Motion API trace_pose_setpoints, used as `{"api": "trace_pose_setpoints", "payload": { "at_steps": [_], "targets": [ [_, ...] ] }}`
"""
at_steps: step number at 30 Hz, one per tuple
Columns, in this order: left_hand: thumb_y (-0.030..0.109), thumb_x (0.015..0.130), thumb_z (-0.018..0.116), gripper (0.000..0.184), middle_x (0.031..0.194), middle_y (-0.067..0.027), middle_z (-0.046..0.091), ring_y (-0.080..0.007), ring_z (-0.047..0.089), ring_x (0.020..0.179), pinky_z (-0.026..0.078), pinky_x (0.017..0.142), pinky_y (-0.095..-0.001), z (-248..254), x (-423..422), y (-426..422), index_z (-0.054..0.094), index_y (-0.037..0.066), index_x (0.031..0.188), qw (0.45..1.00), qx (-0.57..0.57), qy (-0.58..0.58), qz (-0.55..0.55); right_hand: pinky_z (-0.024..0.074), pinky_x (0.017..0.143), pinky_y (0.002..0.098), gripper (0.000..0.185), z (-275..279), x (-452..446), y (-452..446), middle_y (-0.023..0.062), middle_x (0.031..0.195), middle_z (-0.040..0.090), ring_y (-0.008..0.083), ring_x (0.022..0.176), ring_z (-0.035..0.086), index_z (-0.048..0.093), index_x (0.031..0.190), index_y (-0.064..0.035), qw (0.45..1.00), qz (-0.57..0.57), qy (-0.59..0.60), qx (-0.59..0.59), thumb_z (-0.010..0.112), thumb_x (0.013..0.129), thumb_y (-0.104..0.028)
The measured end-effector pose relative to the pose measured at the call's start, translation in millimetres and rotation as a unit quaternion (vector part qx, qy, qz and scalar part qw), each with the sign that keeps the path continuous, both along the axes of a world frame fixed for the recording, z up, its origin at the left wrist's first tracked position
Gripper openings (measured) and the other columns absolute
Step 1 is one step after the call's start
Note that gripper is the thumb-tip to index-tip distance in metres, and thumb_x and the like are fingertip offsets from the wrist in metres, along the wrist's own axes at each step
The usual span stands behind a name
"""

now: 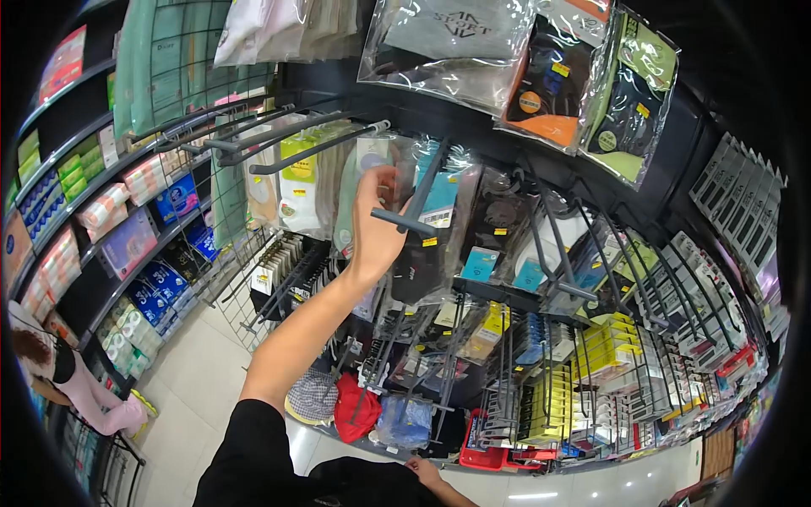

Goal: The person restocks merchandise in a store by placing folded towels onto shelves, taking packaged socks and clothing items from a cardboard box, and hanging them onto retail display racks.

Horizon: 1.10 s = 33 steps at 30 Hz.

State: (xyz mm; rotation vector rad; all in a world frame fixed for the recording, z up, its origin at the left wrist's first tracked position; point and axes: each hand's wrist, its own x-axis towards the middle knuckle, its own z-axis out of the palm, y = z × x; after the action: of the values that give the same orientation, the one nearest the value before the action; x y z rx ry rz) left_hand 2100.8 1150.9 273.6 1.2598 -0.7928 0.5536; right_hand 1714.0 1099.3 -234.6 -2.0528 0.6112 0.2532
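Observation:
My left hand reaches up to the hanging goods, its fingers curled among the clear packs beside a metal hook. Right of the hand hangs a dark sock pack with a teal label. A pale green and white pack hangs behind the fingers. What the fingertips grip is hidden. Low in the view, my right hand is near my black shirt, small and partly visible, and its hold cannot be made out.
Empty hooks jut out at upper left. Large clear packs hang overhead. Yellow boxes fill racks at right. A red cap hangs low. At far left, a person in pink trousers is near stocked shelves.

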Motion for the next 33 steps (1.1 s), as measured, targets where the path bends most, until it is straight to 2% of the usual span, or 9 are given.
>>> {"api": "trace_pose_setpoints", "payload": {
  "at_steps": [4, 10, 11, 13, 15, 17, 18, 19, 33],
  "targets": [
    [0.011, 0.080, 0.075, 0.033, 0.093, -0.0068, 0.061, -0.0117, 0.055, 0.076, 0.047, 0.068, -0.0275, -3.7, 2.6, -6.7, 0.055, -0.001, 0.104, 1.000, -0.012, 0.013, 0.021, 0.0534, 0.076, 0.0362, 0.034, -23.7, -13.5, -19.0, 0.0135, 0.092, 0.072, 0.0274, 0.089, 0.070, 0.069, 0.100, -0.0053, 0.999, 0.041, 0.020, -0.018, 0.065, 0.086, -0.036],
    [0.019, 0.081, 0.078, 0.031, 0.078, -0.0037, 0.061, -0.0095, 0.053, 0.071, 0.043, 0.065, -0.0252, 4.9, 2.9, -16.0, 0.060, -0.002, 0.095, 0.978, -0.049, 0.106, -0.171, 0.0531, 0.078, 0.0354, 0.038, -19.7, -32.7, -22.2, 0.0134, 0.093, 0.071, 0.0267, 0.091, 0.070, 0.069, 0.100, -0.0046, 0.997, 0.041, 0.047, -0.034, 0.069, 0.081, -0.038],
    [0.023, 0.081, 0.077, 0.031, 0.077, -0.0015, 0.060, -0.0089, 0.051, 0.071, 0.041, 0.064, -0.0253, 5.4, 4.4, -16.6, 0.063, -0.001, 0.093, 0.982, -0.029, 0.116, -0.143, 0.0531, 0.078, 0.0354, 0.038, -19.5, -34.0, -20.0, 0.0134, 0.093, 0.071, 0.0267, 0.091, 0.070, 0.069, 0.100, -0.0046, 0.998, 0.041, 0.044, -0.035, 0.069, 0.081, -0.038],
    [0.024, 0.081, 0.077, 0.030, 0.076, -0.0008, 0.059, -0.0088, 0.050, 0.071, 0.040, 0.063, -0.0255, 6.1, 10.9, -20.3, 0.064, -0.001, 0.091, 0.974, -0.036, 0.132, -0.180, 0.0487, 0.073, 0.0466, 0.024, -21.1, -35.9, -13.5, 0.0239, 0.089, 0.063, 0.0411, 0.084, 0.061, 0.066, 0.096, -0.0016, 0.997, 0.032, 0.025, -0.070, 0.059, 0.088, -0.023],
    [0.024, 0.080, 0.077, 0.028, 0.075, 0.0008, 0.058, -0.0083, 0.048, 0.071, 0.038, 0.064, -0.0262, 5.3, 13.8, -22.5, 0.065, 0.000, 0.086, 0.967, -0.040, 0.157, -0.198, 0.0506, 0.075, 0.0406, 0.029, -36.3, -44.2, -24.2, 0.0184, 0.091, 0.067, 0.0331, 0.086, 0.065, 0.067, 0.099, -0.0026, 0.999, 0.028, 0.000, -0.028, 0.065, 0.084, -0.027],
    [0.023, 0.081, 0.077, 0.026, 0.075, 0.0012, 0.057, -0.0079, 0.048, 0.070, 0.038, 0.064, -0.0262, 5.4, 12.2, -22.7, 0.065, 0.001, 0.087, 0.965, -0.046, 0.149, -0.209, 0.0526, 0.077, 0.0345, 0.035, -48.9, -46.0, -21.9, 0.0128, 0.093, 0.071, 0.0250, 0.089, 0.069, 0.068, 0.101, -0.0035, 0.999, 0.023, -0.028, 0.015, 0.072, 0.080, -0.031],
    [0.022, 0.082, 0.076, 0.025, 0.075, 0.0016, 0.057, -0.0076, 0.048, 0.070, 0.037, 0.063, -0.0262, 5.6, 11.1, -22.4, 0.065, 0.001, 0.087, 0.964, -0.054, 0.144, -0.219, 0.0502, 0.076, 0.0416, 0.031, -49.1, -44.8, -14.1, 0.0194, 0.091, 0.067, 0.0337, 0.086, 0.065, 0.067, 0.098, -0.0023, 0.999, 0.005, -0.036, -0.024, 0.066, 0.083, -0.029],
    [0.016, 0.084, 0.075, 0.037, 0.106, -0.0092, 0.067, -0.0152, 0.063, 0.095, 0.047, 0.088, -0.0290, 9.5, 5.8, -17.7, 0.062, -0.001, 0.114, 0.958, -0.033, 0.167, -0.231, 0.0478, 0.074, 0.0486, 0.028, -47.8, -44.3, -6.8, 0.0260, 0.088, 0.064, 0.0423, 0.083, 0.061, 0.066, 0.095, -0.0011, 0.997, -0.013, -0.044, -0.063, 0.060, 0.087, -0.026],
    [0.012, 0.085, 0.074, 0.028, 0.096, -0.0061, 0.068, -0.0104, 0.061, 0.087, 0.049, 0.077, -0.0259, 15.5, -27.2, 22.3, 0.065, -0.002, 0.107, 0.949, -0.039, 0.179, -0.258, 0.0497, 0.074, 0.0479, 0.024, -26.2, -33.3, 30.0, 0.0231, 0.085, 0.067, 0.0413, 0.081, 0.064, 0.072, 0.093, -0.0046, 0.993, 0.006, -0.057, -0.101, 0.057, 0.087, -0.022]
  ]
}}
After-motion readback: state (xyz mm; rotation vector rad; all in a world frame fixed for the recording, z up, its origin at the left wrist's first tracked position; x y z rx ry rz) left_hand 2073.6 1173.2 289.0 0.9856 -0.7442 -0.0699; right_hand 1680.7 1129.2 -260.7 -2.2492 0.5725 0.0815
